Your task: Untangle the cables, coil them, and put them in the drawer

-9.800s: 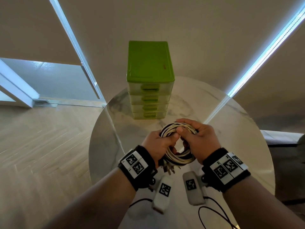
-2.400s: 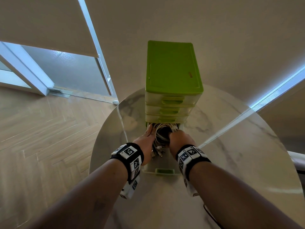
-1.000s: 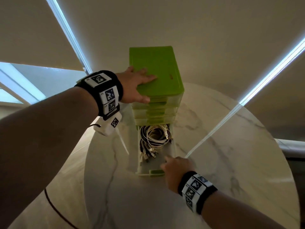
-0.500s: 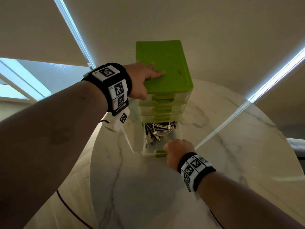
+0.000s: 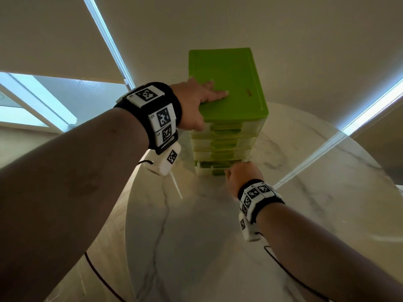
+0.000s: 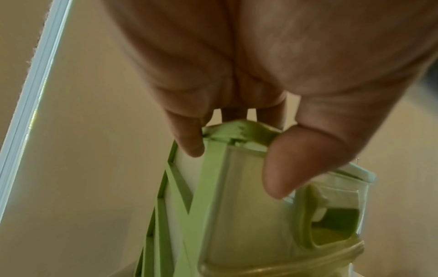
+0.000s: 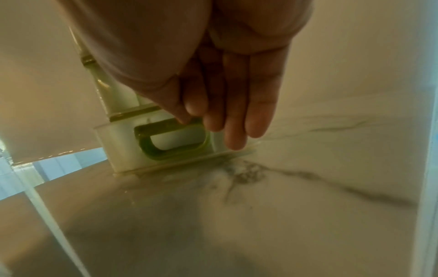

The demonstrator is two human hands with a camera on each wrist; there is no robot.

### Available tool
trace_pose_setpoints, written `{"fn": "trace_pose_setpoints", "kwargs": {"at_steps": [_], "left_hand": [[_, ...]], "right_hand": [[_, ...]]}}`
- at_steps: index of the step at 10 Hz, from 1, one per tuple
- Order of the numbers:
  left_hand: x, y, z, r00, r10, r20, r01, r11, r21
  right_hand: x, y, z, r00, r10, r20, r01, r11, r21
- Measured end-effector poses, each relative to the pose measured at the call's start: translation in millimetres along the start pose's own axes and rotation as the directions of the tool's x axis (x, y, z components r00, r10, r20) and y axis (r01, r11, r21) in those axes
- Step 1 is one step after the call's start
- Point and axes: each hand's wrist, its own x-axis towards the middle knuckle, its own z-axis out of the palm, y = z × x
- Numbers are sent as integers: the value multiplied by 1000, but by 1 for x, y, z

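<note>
The green-topped drawer unit point(image 5: 229, 83) stands at the far side of the round marble table point(image 5: 196, 236). My left hand point(image 5: 196, 101) lies flat on its lid, thumb down the front corner; the left wrist view shows that hand point(image 6: 237, 78) draped over the unit's corner point(image 6: 237, 131). The bottom drawer point(image 5: 209, 170) sticks out only a little. My right hand point(image 5: 239, 175) presses straight fingers point(image 7: 232, 116) against the drawer front, beside its green handle point(image 7: 170, 148). The coiled cables are hidden inside the drawer.
The unit's three upper drawers point(image 5: 222, 140) are pushed in. A thin black wrist-camera wire point(image 5: 283, 269) trails over the table by my right forearm. Wood floor point(image 5: 98, 269) lies left of the table; pale blinds stand behind the unit.
The right hand has pushed the bottom drawer, with the cables in it, from wide open to almost fully in. The left hand has stayed on the lid.
</note>
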Motion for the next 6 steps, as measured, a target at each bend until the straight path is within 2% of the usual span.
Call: {"fn": "trace_pose_setpoints", "kwargs": {"at_steps": [1,6], "left_hand": [[0,-1,0,1000,-5,2,5,1000,-3],[4,-3,2,1000,18,-24,-19,998,-51]], "right_hand": [[2,-7,15,990,-101,96,95,993,63],[0,-11,2,986,-94,136,72,984,163]]}}
